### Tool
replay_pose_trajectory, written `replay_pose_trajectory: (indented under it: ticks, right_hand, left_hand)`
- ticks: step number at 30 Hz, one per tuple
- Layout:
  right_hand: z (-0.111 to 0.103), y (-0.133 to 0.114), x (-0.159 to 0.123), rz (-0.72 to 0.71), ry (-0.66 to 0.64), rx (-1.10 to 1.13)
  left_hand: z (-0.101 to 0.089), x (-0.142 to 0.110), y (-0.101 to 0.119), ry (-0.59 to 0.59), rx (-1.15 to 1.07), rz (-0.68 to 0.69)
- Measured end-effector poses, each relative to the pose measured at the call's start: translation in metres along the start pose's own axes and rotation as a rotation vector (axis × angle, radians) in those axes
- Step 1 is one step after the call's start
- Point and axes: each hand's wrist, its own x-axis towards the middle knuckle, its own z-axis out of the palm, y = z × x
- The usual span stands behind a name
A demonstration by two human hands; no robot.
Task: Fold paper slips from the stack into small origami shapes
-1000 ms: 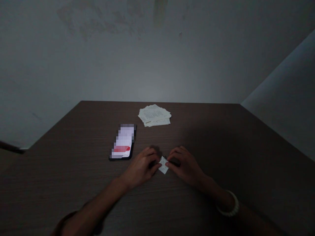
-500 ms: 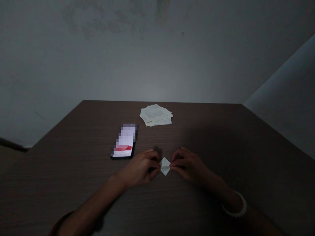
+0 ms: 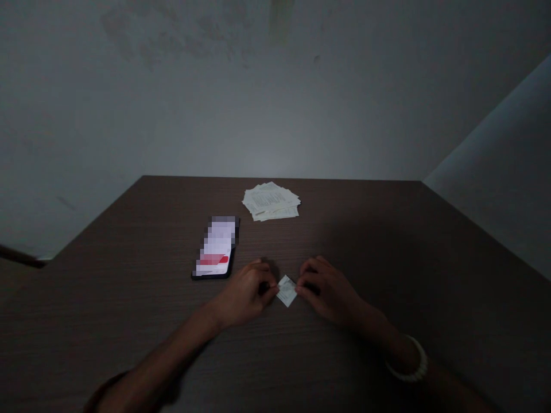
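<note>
Between my hands is a small diamond-shaped piece of folded paper (image 3: 286,291), pale with faint printed marks, just above or on the dark table. My left hand (image 3: 248,292) pinches its left corner between thumb and fingers. On the other side, my right hand (image 3: 327,290) is closed in a pinch at the right corner. The fingertips hide both corners. A pale beaded bracelet (image 3: 420,367) circles my right wrist.
A phone (image 3: 217,246) with a lit, partly blurred screen lies left of my hands. Farther back sits a fanned pile of printed papers (image 3: 271,201). The brown wooden table (image 3: 365,201) reaches to a stained grey wall (image 3: 267,115).
My fingertips have drawn outward from the paper's middle to its side corners, and more of its face shows. The phone and the pile have stayed in place.
</note>
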Motion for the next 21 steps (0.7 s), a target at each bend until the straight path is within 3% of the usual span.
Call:
replay_pose_trajectory:
  ticks: [4, 21]
  right_hand:
    - [0.003, -0.005, 0.001, 0.030, 0.028, -0.041]
    - [0.012, -0.004, 0.004, 0.060, 0.143, -0.075]
  left_hand:
    - [0.006, -0.001, 0.000, 0.049, 0.020, -0.093]
    - [0.013, 0.000, 0.003, 0.123, 0.089, -0.127]
